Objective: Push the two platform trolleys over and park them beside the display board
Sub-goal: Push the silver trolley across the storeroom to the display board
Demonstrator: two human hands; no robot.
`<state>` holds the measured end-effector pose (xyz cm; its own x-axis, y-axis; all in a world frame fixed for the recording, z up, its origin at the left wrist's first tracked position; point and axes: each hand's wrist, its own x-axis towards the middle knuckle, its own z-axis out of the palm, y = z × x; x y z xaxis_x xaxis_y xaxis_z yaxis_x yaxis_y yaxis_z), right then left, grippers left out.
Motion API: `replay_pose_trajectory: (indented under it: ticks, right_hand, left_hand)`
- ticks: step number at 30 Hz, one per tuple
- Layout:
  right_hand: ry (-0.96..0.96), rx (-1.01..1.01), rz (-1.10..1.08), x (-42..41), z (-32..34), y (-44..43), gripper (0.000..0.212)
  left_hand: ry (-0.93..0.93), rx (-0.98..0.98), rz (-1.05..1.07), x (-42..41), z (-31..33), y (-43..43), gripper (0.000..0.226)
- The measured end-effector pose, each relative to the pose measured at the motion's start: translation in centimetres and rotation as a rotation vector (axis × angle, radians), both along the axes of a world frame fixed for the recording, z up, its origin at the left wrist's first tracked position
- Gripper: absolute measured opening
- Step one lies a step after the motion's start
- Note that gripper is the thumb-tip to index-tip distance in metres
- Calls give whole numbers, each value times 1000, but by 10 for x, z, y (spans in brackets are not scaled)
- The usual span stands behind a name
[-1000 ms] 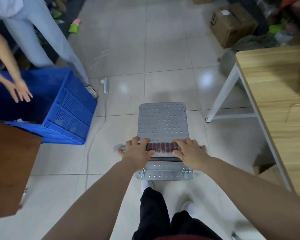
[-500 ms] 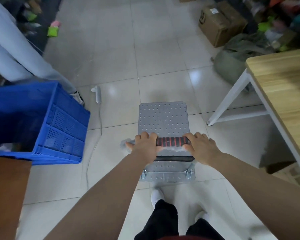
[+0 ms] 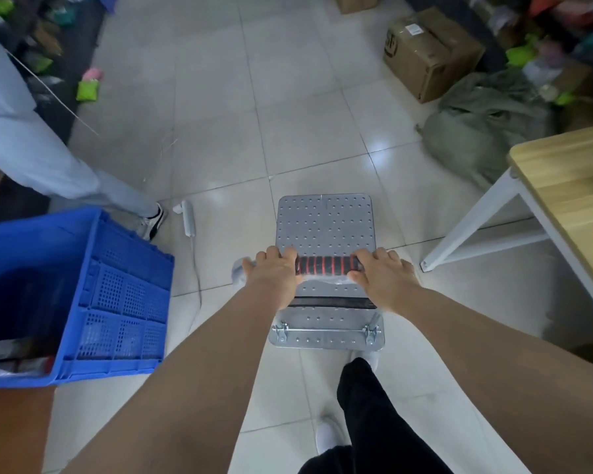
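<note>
A small grey platform trolley [image 3: 324, 224] with a dotted metal deck stands on the tiled floor straight ahead of me. Its push handle [image 3: 327, 265] has a black grip with red rings. My left hand [image 3: 274, 273] is wrapped around the handle's left end and my right hand [image 3: 384, 277] around its right end. No second trolley and no display board are in view.
A blue plastic crate [image 3: 124, 295] sits close on the left, with another person's leg and shoe [image 3: 151, 224] beyond it. A white power strip [image 3: 188, 217] lies on the floor. A wooden table with white legs [image 3: 473, 224] stands right; a cardboard box [image 3: 428, 49] and green bag [image 3: 480, 131] lie beyond.
I have walked forward with the trolley: the crate and table have slid back toward me, and more floor and clutter show ahead. The other person's hands have left the view. My grip is unchanged.
</note>
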<state>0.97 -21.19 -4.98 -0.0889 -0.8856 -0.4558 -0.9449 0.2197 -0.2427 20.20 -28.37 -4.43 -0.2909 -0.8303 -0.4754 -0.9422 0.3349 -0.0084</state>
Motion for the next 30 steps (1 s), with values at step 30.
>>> replay_pose_trajectory:
  ticks: [30]
  right_hand:
    - [23, 43, -211, -140, 7, -419, 39]
  left_hand:
    - [38, 75, -24, -148, 1, -422, 52]
